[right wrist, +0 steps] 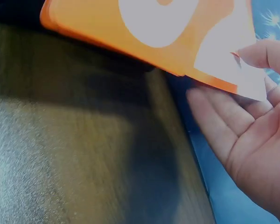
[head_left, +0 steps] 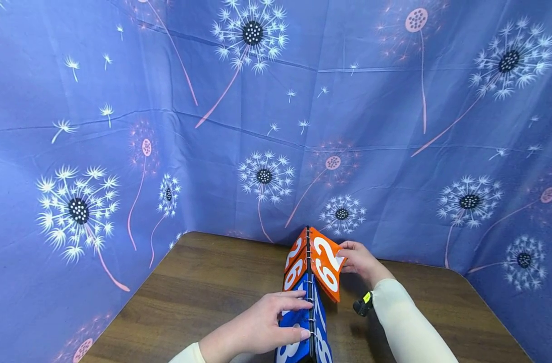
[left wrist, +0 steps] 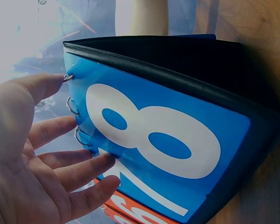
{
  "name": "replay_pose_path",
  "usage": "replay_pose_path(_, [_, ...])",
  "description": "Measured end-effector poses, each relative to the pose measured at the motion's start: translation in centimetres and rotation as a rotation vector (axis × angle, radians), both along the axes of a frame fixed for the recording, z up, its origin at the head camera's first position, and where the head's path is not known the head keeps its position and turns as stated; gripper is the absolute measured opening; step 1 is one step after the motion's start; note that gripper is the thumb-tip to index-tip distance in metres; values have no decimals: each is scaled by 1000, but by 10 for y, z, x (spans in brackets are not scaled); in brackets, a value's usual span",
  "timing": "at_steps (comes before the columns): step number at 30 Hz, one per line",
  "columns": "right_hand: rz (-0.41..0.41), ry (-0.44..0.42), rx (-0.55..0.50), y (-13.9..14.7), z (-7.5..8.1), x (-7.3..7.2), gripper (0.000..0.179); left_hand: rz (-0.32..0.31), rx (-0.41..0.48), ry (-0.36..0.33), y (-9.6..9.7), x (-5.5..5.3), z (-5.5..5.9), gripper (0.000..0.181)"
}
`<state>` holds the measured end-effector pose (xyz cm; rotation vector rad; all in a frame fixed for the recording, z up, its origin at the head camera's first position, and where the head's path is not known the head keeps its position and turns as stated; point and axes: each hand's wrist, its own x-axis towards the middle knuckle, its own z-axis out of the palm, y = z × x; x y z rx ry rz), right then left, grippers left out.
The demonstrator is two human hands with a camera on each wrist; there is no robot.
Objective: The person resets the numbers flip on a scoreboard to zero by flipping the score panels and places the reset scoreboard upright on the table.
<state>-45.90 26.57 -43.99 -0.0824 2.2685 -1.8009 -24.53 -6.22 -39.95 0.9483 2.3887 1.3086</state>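
A tabletop flip scoreboard stands like a tent on the table, its orange number cards (head_left: 329, 283) at the far end and its blue number cards (head_left: 320, 322) nearer. White digits mark both faces; metal rings run along the ridge. My left hand (head_left: 269, 322) lies across the ridge at the blue section. In the left wrist view its thumb touches a ring (left wrist: 69, 77), and loosely spread fingers reach over the blue card (left wrist: 214, 116). My right hand (head_left: 361, 261) pinches the outer edge of an orange card (right wrist: 98, 32) between thumb and fingers, lifting it off the black stand (left wrist: 252, 154).
The brown wooden table (head_left: 203, 282) spreads around the scoreboard. Behind and beside it hangs a blue cloth (head_left: 212, 191) with dandelion prints. A small black device with a yellow-green tag (head_left: 363, 303) sits at the right wrist.
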Motion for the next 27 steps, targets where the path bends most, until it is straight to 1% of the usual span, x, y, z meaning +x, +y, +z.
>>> replay_pose_path(2, [-15,-26,-45,3,3,0,19,-1,0,7,0,0,-1,44])
replay_pose_path(3, [-25,-33,-58,4,5,0,21,1,2,0,0,0,-1,44])
replay_pose_path(5, [-63,-47,-82,6,9,0,25,1,4,0,0,0,-1,44])
replay_pose_path(9, [-83,-50,-89,8,18,-2,36,5,5,9,0,1,-1,45])
replay_pose_path(11, [-78,-56,-90,9,23,-3,36,7,3,23,0,2,-2,45])
replay_pose_path(13, [-54,-50,-81,10,29,-2,35,6,5,29,0,2,-3,45])
replay_pose_path(16, [-27,-50,-106,12,38,0,37,2,12,37,1,2,-3,46])
replay_pose_path(18, [-16,-49,-143,12,46,2,44,0,16,37,1,2,-4,46])
replay_pose_path(21, [-31,-53,-208,10,59,3,57,0,18,36,1,2,-3,46])
replay_pose_path(23, [-45,-44,-232,8,70,4,63,0,18,34,1,2,-3,46])
replay_pose_path(27, [-49,-17,-209,0,95,4,69,-3,23,29,2,1,-3,46])
